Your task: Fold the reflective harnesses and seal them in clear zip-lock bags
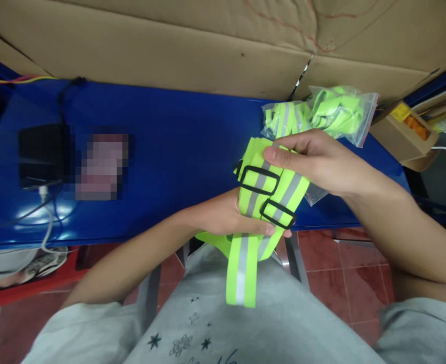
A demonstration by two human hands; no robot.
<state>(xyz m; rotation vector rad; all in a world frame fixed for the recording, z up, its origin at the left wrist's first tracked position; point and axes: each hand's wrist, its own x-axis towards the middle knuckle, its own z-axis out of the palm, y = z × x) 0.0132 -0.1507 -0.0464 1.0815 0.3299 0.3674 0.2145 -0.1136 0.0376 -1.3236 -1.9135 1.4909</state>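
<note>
A folded neon-yellow reflective strap [247,207] with a grey stripe and two black slide buckles [259,180] is held in front of my body. My left hand [232,215] wraps round its lower part, thumb across the front and fingers behind. Higher up, my right hand [308,156] pinches the top of the folds, its thumb on the front; its other fingers are partly hidden. One loop of strap hangs below my left hand over the grey shirt. Clear plastic bags [340,114] with similar neon straps lie just beyond my right hand.
The blue table [177,136] carries a black box [41,156] with a white cable and a blurred-out flat object [103,167] at left. Brown cardboard [169,45] stands along the back. An open cardboard box [406,134] is at right. Below left is a red tray [59,278].
</note>
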